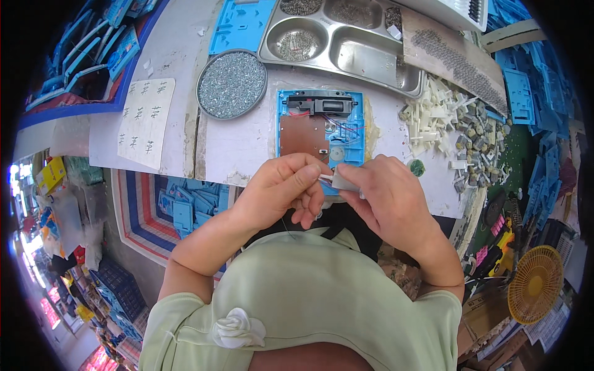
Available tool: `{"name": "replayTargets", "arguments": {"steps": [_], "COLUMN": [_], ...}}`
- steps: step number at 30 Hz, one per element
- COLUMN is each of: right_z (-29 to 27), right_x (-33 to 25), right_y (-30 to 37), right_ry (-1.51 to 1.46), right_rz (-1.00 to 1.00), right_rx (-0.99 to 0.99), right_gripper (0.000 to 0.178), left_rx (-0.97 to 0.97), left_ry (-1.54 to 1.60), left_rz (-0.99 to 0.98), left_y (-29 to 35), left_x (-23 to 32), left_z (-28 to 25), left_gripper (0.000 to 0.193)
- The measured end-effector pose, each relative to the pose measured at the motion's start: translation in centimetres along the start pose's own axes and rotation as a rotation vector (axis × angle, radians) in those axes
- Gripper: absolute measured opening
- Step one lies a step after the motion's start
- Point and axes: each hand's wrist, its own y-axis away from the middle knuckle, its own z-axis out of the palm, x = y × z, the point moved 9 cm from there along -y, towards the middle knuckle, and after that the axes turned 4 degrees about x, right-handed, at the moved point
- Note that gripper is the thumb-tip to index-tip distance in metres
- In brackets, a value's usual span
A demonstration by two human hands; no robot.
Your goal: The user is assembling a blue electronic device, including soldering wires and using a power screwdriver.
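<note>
Just in front of my body, both hands meet over the near edge of a blue plastic casing [358,136]. My right hand [396,191] is closed around a small white plastic piece [342,182]. My left hand [281,188] pinches its thin end between thumb and forefinger, the other fingers curled below. The casing lies open on the table, with a brown circuit board [302,133], a black module [334,107] and thin coloured wires inside. My hands hide its near end.
Beyond the casing are a round tray of small metal parts [232,85] and a steel compartment tray [322,69] holding screws. At right lie heaped white plastic pieces [430,117] and small grey-and-tan parts [476,145]. A striped bag [145,216] with blue casings stands below left.
</note>
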Motion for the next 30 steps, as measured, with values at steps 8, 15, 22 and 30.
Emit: {"name": "replayTargets", "arguments": {"steps": [8,15,22,30], "right_z": [0.2,0.9,4.8,1.8], "right_x": [-0.5,1.3,6.5,9.5], "right_y": [1.8,5.6,12.2,11.6], "right_ry": [-0.135,-0.233,-1.671,-1.264], "right_rz": [-0.121,-0.006,0.758,0.776], "right_rx": [-0.031,-0.039,0.377,0.335], "right_gripper": [0.04,0.043,0.051,0.034], "left_rx": [-0.204,-0.258,0.231,0.216], "left_ry": [-0.239,-0.629,-1.618,-1.678], "left_rz": [-0.231,-0.217,0.87,0.721], "left_y": [0.4,-0.9,-5.3,-7.3], "left_x": [-1.4,0.5,6.4,5.5], "left_z": [1.3,3.5,4.1,4.1], "left_gripper": [0.033,0.032,0.017,0.016]}}
